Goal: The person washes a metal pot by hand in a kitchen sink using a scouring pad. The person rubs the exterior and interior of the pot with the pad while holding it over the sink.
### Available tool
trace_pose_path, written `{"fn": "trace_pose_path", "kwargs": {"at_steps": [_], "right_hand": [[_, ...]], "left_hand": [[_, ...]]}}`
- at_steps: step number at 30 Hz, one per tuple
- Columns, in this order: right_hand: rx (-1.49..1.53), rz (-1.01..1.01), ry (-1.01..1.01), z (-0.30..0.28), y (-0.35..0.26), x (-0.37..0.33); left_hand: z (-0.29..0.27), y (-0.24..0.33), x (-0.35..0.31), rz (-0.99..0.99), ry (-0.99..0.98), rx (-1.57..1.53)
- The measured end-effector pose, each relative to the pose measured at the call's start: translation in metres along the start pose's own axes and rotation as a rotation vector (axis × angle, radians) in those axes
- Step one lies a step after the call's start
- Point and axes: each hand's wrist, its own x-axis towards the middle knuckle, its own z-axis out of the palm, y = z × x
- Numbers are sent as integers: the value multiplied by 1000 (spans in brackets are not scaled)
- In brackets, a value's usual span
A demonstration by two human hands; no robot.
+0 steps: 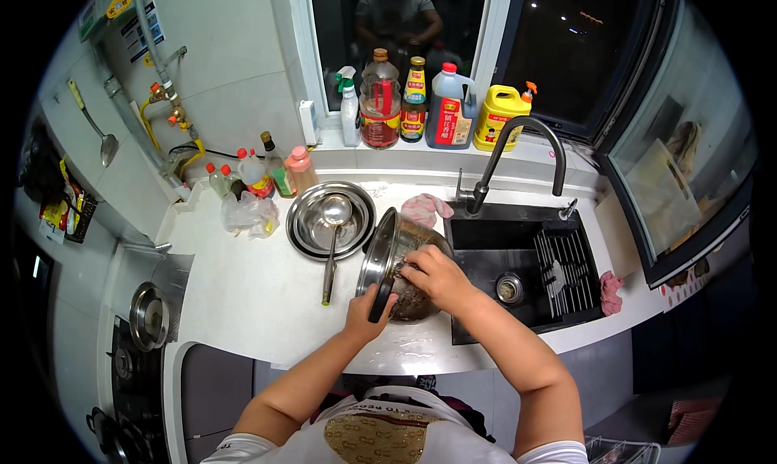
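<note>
A stainless steel pot (414,236) is tipped on its side at the counter's edge, left of the sink, its rim facing left. My left hand (366,317) is closed round the pot's black handle (380,300). With bent fingers, my right hand (439,279) presses against the pot's brown-stained outside. Whether something small is under those fingertips is hidden. Just left of the pot, stacked steel bowls (301,239) hold a ladle (336,211), its handle hanging over the near rim. A pink cloth (426,209) lies behind the pot.
The black sink (494,250) has a dark tap (518,124) and a drying rack (562,271) inside. Bottles and jugs (451,112) line the windowsill. Smaller bottles and a plastic bag (249,213) stand at the back left. An open window (688,165) juts in at right.
</note>
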Motion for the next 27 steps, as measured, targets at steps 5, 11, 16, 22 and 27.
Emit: {"fn": "trace_pose_path", "kwargs": {"at_steps": [5, 11, 16, 22, 27], "right_hand": [[13, -27, -42, 2, 4, 6], [37, -9, -25, 3, 8, 4], [41, 7, -22, 3, 7, 2], [43, 37, 20, 8, 3, 10], [-2, 121, 37, -7, 17, -18]], "left_hand": [[-1, -5, -3, -14, -13, 29], [-1, -2, 2, -19, -31, 18], [-3, -10, -3, -32, -44, 52], [2, -13, 0, 27, -24, 29], [-2, -11, 0, 40, -24, 33]]}}
